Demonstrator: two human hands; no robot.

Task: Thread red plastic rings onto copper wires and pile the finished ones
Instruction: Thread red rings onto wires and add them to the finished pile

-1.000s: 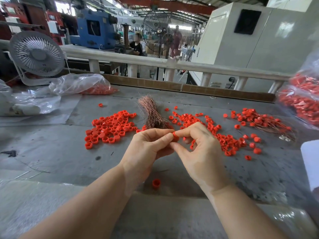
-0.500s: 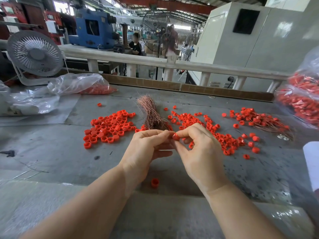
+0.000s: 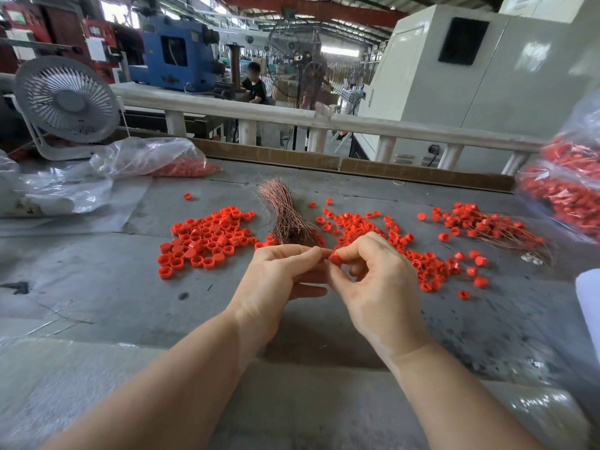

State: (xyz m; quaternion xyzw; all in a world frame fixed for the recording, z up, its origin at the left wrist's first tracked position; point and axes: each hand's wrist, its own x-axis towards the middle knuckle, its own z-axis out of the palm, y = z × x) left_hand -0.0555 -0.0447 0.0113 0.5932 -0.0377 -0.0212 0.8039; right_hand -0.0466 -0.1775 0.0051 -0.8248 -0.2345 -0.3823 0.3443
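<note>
Head camera showed the right hand (image 3: 376,287) pinching a red ring (image 3: 335,258) above the grey surface (image 3: 97,287), the left hand (image 3: 279,280) pinching at its side, near the copper wire bundle (image 3: 285,219).

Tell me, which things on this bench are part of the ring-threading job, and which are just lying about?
Part of the job: red ring pinched between left hand and right hand; copper wires; loose rings; finished pile.

Lying about: desk fan; empty plastic bag.
</note>
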